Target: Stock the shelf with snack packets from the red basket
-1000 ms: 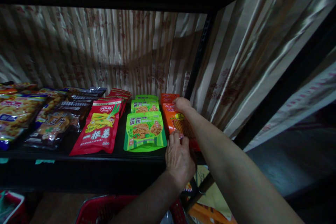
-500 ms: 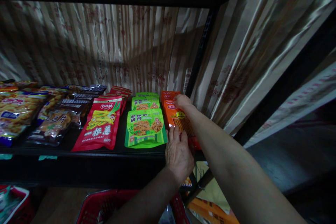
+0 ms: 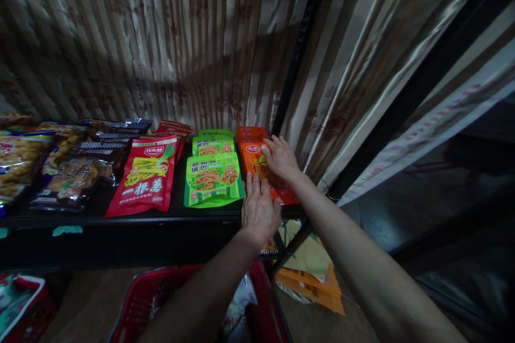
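Observation:
Orange snack packets lie in an overlapping row at the right end of the black shelf. My left hand rests with outstretched fingers on the near left part of the front packet. Along that packet's right edge lies my right hand, its fingers extended and slightly apart over the wrapper. Both hands touch the packet without closing around it, and they cover part of its lower half. Just left of my left hand are green snack packets, the front one lying flat over those behind.
Red packets and dark brown snack bags lie farther left on the shelf. A black upright post and striped curtain stand behind. Below are a red basket and an orange bag on the floor.
My right hand has moved from the far end of the orange packets to the front packet's right edge, showing more of its top. The view has shifted slightly.

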`<state>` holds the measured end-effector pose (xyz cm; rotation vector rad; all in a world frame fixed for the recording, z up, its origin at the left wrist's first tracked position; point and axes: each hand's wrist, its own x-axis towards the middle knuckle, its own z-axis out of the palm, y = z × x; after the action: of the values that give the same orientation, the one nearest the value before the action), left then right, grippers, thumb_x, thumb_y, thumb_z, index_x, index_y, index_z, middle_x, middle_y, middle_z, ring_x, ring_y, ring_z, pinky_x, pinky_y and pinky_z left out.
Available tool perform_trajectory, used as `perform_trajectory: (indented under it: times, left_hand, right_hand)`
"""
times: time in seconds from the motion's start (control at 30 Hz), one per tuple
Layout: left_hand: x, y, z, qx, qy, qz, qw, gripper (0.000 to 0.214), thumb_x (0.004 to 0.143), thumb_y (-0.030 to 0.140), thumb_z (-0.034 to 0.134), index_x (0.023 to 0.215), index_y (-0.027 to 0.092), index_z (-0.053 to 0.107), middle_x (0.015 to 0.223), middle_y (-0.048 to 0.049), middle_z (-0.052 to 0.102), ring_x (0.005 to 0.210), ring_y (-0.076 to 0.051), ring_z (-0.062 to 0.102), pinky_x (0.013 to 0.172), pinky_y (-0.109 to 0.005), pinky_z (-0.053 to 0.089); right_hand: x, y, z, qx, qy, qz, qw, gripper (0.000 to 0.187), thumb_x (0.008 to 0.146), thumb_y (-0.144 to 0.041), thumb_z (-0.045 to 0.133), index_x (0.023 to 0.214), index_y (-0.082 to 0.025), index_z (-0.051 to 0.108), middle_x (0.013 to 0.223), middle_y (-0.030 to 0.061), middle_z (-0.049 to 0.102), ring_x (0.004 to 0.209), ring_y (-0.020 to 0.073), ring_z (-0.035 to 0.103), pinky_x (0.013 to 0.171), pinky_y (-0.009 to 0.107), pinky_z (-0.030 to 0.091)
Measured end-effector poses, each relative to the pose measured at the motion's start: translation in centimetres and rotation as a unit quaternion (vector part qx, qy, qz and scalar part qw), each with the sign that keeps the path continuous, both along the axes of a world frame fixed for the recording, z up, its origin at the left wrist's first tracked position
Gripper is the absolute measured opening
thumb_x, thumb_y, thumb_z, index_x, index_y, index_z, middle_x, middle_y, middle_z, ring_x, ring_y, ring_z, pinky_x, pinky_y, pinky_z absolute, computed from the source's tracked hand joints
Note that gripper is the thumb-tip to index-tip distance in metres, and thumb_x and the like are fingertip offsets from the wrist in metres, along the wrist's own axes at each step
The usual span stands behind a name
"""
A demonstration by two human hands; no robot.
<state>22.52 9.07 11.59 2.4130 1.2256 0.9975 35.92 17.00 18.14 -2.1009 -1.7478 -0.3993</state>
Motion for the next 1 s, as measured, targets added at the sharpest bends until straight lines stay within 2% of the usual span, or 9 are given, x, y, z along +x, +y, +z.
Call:
perform_trajectory:
  times: [0.07, 0.17, 0.3, 0.4, 0.47, 0.57, 0.73, 0.9, 1.0]
  left_hand:
    - [0.0, 0.0, 0.0, -0.005, 0.000, -0.003, 1.000, 0.055, 0.088, 0.032, 0.040, 0.134, 0.002, 0.039, 0.146, -0.0200, 0.032, 0.142, -0.030, 0.012, 0.114, -0.045, 0.023]
    - [0.0, 0.1, -0.1, -0.005, 0.011, -0.006, 1.000, 0.054, 0.088, 0.031, 0.040, 0.134, 0.002, 0.038, 0.146, -0.0201, 0.032, 0.141, -0.030, 0.013, 0.113, -0.045, 0.025]
    - [0.1, 0.2, 0.0, -0.002, 0.044, -0.005, 0.999, 0.052, 0.090, 0.028, 0.036, 0.134, 0.000, 0.038, 0.145, -0.0220, 0.033, 0.141, -0.029, 0.017, 0.114, -0.045, 0.023]
    - [0.2, 0.2, 0.2, -0.010, 0.052, 0.001, 0.999, 0.052, 0.090, 0.027, 0.036, 0.136, 0.000, 0.037, 0.147, -0.0214, 0.031, 0.141, -0.029, 0.016, 0.114, -0.043, 0.023]
    - [0.2, 0.2, 0.4, -0.019, 0.046, 0.018, 0.999, 0.053, 0.090, 0.028, 0.037, 0.137, 0.002, 0.037, 0.149, -0.0204, 0.027, 0.141, -0.029, 0.013, 0.114, -0.042, 0.023]
    - [0.3, 0.2, 0.5, -0.024, 0.044, 0.035, 0.998, 0.054, 0.090, 0.029, 0.038, 0.137, 0.003, 0.038, 0.150, -0.0205, 0.023, 0.141, -0.031, 0.011, 0.114, -0.042, 0.022]
    - [0.4, 0.3, 0.6, -0.036, 0.050, 0.041, 0.997, 0.055, 0.091, 0.031, 0.036, 0.137, 0.000, 0.037, 0.149, -0.0211, 0.026, 0.141, -0.030, 0.013, 0.115, -0.040, 0.021]
    - [0.4, 0.3, 0.9, -0.043, 0.056, 0.041, 0.997, 0.053, 0.091, 0.028, 0.037, 0.141, 0.008, 0.035, 0.151, -0.0182, 0.022, 0.141, -0.031, 0.009, 0.115, -0.042, 0.020]
    - [0.5, 0.2, 0.9, -0.036, 0.070, 0.033, 0.996, 0.054, 0.092, 0.030, 0.034, 0.141, 0.007, 0.035, 0.151, -0.0200, 0.020, 0.141, -0.032, 0.006, 0.115, -0.043, 0.018]
  right_hand:
    - [0.2, -2.7, -1.3, -0.017, -0.002, 0.006, 1.000, 0.049, 0.093, -0.040, 0.030, 0.137, -0.021, 0.042, 0.146, 0.0057, 0.036, 0.138, 0.0269, 0.023, 0.111, 0.048, 0.022]
    - [0.7, -5.6, -3.1, -0.054, 0.011, 0.014, 0.998, 0.051, 0.093, -0.041, 0.029, 0.140, -0.022, 0.037, 0.148, 0.0041, 0.033, 0.140, 0.0264, 0.018, 0.112, 0.049, 0.020]
    - [0.9, -6.8, -4.7, -0.086, 0.045, 0.021, 0.995, 0.053, 0.095, -0.038, 0.024, 0.143, -0.019, 0.031, 0.149, 0.0056, 0.032, 0.141, 0.0229, 0.017, 0.114, 0.046, 0.017]
    - [1.0, -6.7, -5.2, -0.059, 0.061, 0.051, 0.995, 0.054, 0.095, -0.037, 0.021, 0.142, -0.013, 0.032, 0.147, 0.0095, 0.034, 0.141, 0.0214, 0.015, 0.114, 0.044, 0.018]
    - [1.2, -6.6, -5.4, -0.026, 0.075, 0.052, 0.995, 0.055, 0.094, -0.039, 0.023, 0.139, -0.009, 0.038, 0.147, 0.0135, 0.033, 0.141, 0.0236, 0.017, 0.113, 0.043, 0.021]
    - [1.4, -6.5, -5.3, 0.003, 0.090, 0.012, 0.996, 0.055, 0.093, -0.040, 0.028, 0.136, -0.010, 0.043, 0.148, 0.0162, 0.031, 0.139, 0.0276, 0.021, 0.112, 0.044, 0.025]
    - [1.1, -6.4, -4.3, -0.040, 0.096, -0.018, 0.994, 0.055, 0.093, -0.042, 0.029, 0.138, -0.013, 0.040, 0.149, 0.0139, 0.029, 0.138, 0.0255, 0.025, 0.110, 0.039, 0.028]
    - [0.3, -5.8, -3.2, -0.057, 0.041, -0.013, 0.997, 0.055, 0.092, -0.048, 0.032, 0.140, -0.021, 0.038, 0.154, 0.0074, 0.016, 0.141, 0.0303, 0.011, 0.112, 0.045, 0.020]
    - [0.0, -5.1, -2.9, -0.085, 0.026, -0.004, 0.996, 0.056, 0.093, -0.051, 0.027, 0.141, -0.024, 0.035, 0.155, 0.0058, 0.013, 0.142, 0.0305, 0.008, 0.111, 0.048, 0.019]
